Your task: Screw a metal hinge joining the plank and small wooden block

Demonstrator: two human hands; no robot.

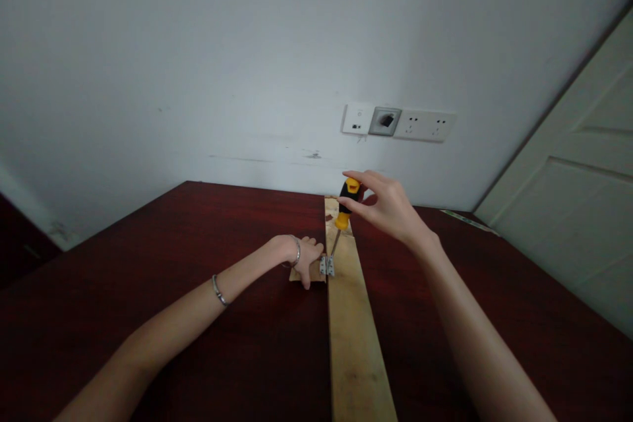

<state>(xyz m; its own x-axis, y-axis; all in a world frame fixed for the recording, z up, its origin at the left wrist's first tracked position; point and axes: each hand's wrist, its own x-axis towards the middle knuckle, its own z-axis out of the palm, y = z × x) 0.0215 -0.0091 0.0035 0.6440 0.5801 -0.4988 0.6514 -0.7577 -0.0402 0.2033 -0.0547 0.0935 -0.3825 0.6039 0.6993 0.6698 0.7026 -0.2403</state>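
A long pale wooden plank [357, 336] lies on the dark red table [198, 316], running from the near edge toward the wall. A small metal hinge [327, 266] sits at the plank's left edge, joined to a small wooden block [297, 275]. My left hand [304, 256] lies flat on that block, fingers stretched toward the hinge. My right hand [388, 206] pinches the top of a yellow and black screwdriver [347, 203], held nearly upright, its shaft tip down on the hinge.
A white wall stands behind the table with a row of sockets [398, 122]. A pale door [578, 211] is at the right. Two bracelets are on my left arm [220, 291].
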